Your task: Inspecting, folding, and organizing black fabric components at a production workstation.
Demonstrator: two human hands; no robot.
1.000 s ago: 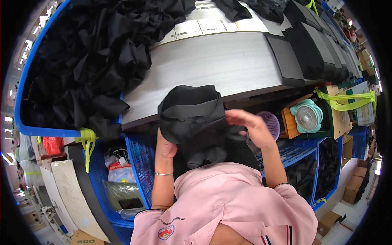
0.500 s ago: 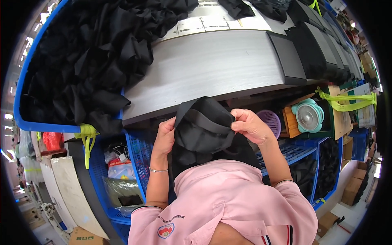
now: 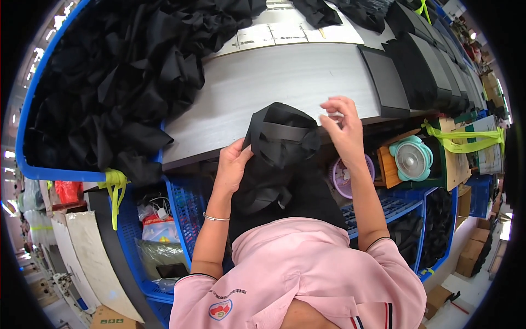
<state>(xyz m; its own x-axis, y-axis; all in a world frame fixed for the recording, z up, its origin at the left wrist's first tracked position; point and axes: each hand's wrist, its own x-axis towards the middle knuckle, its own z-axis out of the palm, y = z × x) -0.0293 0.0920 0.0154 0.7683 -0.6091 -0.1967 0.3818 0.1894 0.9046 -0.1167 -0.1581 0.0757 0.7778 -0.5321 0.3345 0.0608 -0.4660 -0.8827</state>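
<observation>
A black fabric piece (image 3: 282, 140), its mouth held up in a loop with a stiff grey-black band across it, hangs over the near edge of the grey table (image 3: 274, 77). My left hand (image 3: 234, 163) pinches its left edge between thumb and fingers. To the right of the fabric, my right hand (image 3: 343, 123) is raised above the table's edge, fingers apart and curved, holding nothing. More black cloth (image 3: 266, 197) lies over my lap below the held piece.
A blue bin (image 3: 30, 172) heaped with black cloth stands at left. Flat black pieces (image 3: 385, 79) lie stacked at the table's right. Beneath the edge are a purple basket (image 3: 352, 189) and a small teal fan (image 3: 411, 158). Blue crates (image 3: 189, 216) flank my lap.
My right hand has let go of the fabric's right edge and risen away, opening. My left hand has shifted up and right with the piece, which now overlaps the table more.
</observation>
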